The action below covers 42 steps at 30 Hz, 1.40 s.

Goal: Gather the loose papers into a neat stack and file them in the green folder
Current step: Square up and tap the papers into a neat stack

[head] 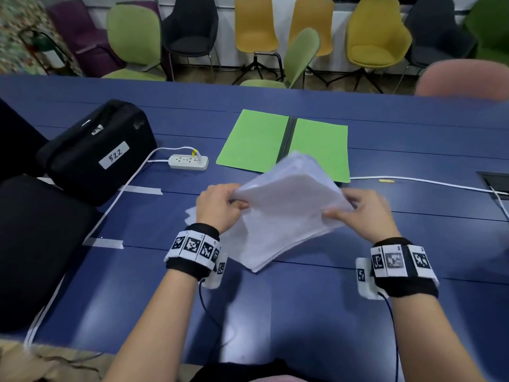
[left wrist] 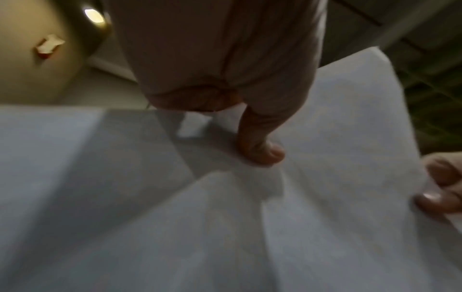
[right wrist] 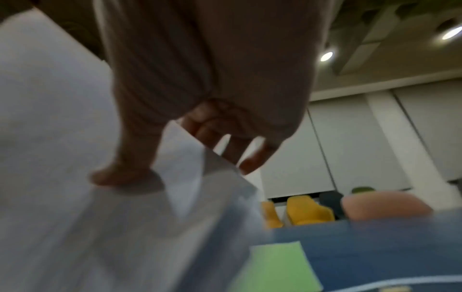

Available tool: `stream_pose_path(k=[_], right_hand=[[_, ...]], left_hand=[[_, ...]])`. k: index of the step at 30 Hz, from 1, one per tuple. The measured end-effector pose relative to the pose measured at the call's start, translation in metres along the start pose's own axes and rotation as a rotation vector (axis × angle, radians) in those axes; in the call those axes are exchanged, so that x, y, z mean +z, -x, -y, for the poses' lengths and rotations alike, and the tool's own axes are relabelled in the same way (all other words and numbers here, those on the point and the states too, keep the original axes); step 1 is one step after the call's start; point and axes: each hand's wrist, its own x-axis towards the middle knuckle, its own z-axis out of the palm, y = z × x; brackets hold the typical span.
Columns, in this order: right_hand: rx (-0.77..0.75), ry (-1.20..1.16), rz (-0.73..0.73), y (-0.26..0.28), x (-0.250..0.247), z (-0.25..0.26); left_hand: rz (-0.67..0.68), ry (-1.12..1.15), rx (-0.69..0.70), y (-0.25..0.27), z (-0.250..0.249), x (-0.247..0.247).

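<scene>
A stack of white papers (head: pixel 283 210) is held tilted above the blue table (head: pixel 275 312), its near corner low by the table top. My left hand (head: pixel 220 206) grips the stack's left edge, thumb on top (left wrist: pixel 260 150). My right hand (head: pixel 360 213) grips the right edge, thumb on the sheets (right wrist: pixel 120 173) and fingers behind. The green folder (head: pixel 286 144) lies open and flat just beyond the papers; the stack hides its near middle. The papers (left wrist: pixel 225 217) fill the left wrist view, and the papers (right wrist: pixel 62 158) and the folder (right wrist: pixel 272 270) show in the right wrist view.
A black case (head: pixel 96 150) labelled 522 sits at the left with a white power strip (head: pixel 188 161) and its cable beside it. Another white cable (head: pixel 427 183) runs right toward a table socket (head: pixel 495 183). Chairs (head: pixel 256 28) line the far side.
</scene>
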Motion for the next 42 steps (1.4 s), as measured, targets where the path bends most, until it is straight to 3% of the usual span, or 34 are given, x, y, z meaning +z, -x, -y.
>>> stream_pose_path(k=[2, 4, 13, 15, 17, 21, 24, 26, 29, 31, 34, 37, 42], right_hand=[[-0.015, -0.16, 0.171, 0.007, 0.009, 0.008], [0.002, -0.346, 0.167, 0.011, 0.02, 0.011], [0.074, -0.586, 0.044, 0.02, 0.026, -0.003], [0.038, -0.645, -0.019, 0.019, 0.018, -0.002], [0.015, -0.738, -0.103, 0.017, 0.013, 0.002], [-0.058, -0.915, -0.132, 0.016, 0.014, 0.006], [0.134, -0.8, -0.058, 0.022, 0.041, -0.012], [0.305, -0.774, -0.032, 0.031, 0.065, -0.032], [0.42, -0.781, -0.116, 0.039, 0.087, -0.049], [0.405, -0.745, -0.175, 0.034, 0.086, -0.047], [0.233, -0.747, -0.24, 0.027, 0.066, -0.028], [0.108, -0.74, -0.19, 0.023, 0.05, -0.022], [0.205, -0.734, -0.045, 0.026, 0.063, -0.041]], left_hand=[[0.085, -0.14, 0.112, 0.002, -0.008, -0.001], [0.187, -0.192, 0.133, 0.002, -0.014, -0.001], [0.408, -0.1, -0.118, 0.005, 0.044, 0.0], [0.331, 0.159, -0.209, 0.0, 0.058, -0.008], [0.171, 0.529, -0.245, -0.002, 0.06, -0.018], [-0.08, 1.024, -0.228, -0.004, 0.049, -0.02], [-0.1, 0.985, -0.301, 0.01, 0.049, 0.009], [-0.019, 0.883, -0.345, 0.026, 0.05, 0.036], [0.014, 0.843, -0.42, 0.038, 0.051, 0.06], [-0.049, 0.837, -0.433, 0.034, 0.048, 0.059], [-0.112, 0.897, -0.372, 0.023, 0.04, 0.042], [-0.119, 0.886, -0.26, 0.015, 0.043, 0.029], [-0.005, 0.82, -0.313, 0.016, 0.06, 0.048]])
